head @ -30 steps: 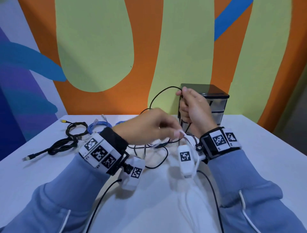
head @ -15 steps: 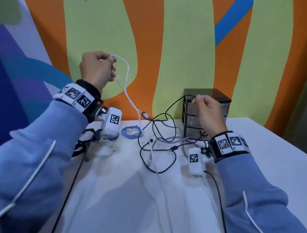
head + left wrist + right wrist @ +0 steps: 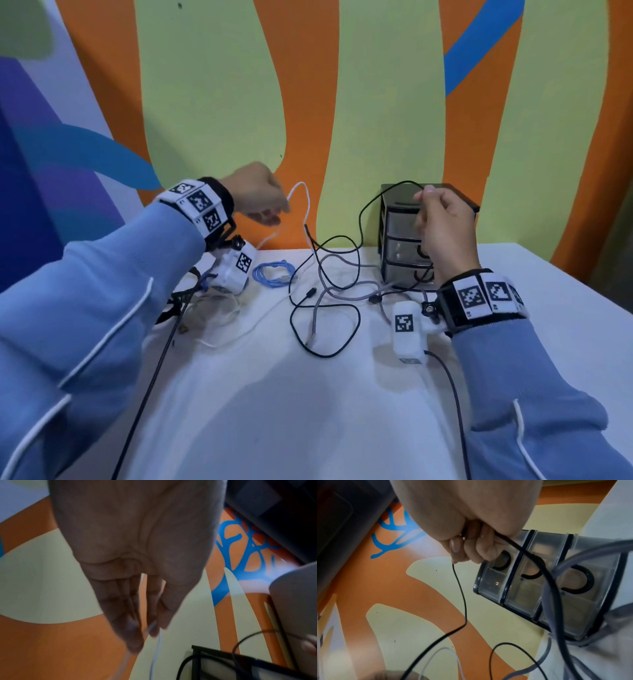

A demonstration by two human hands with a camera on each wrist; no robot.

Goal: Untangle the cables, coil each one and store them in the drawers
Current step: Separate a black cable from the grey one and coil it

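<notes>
A white cable [image 3: 302, 187] arcs up from the table, and my left hand [image 3: 282, 210] pinches it in the air left of centre; in the left wrist view the white cable [image 3: 157, 650] hangs from the fingertips [image 3: 152, 628]. My right hand [image 3: 423, 193] pinches a thin black cable [image 3: 363, 212] in front of the drawer unit [image 3: 399, 246]. The right wrist view shows the black cable [image 3: 461, 592] dropping from the curled fingers [image 3: 471, 550], beside the three shut drawers [image 3: 522, 592]. A grey cable [image 3: 346, 291] and black loops [image 3: 327, 354] lie tangled on the white table [image 3: 308, 411].
A coiled blue cable [image 3: 274, 272] lies at the back of the table, near the wall. A dark cable bundle [image 3: 174, 303] sits partly hidden behind my left arm. Black wrist-camera leads [image 3: 452, 394] run back along both sleeves. The painted wall stands just behind the drawer unit.
My left hand has come down and to the right from high on the left, still pinching the white cable. The right hand keeps its hold on the black cable by the drawers.
</notes>
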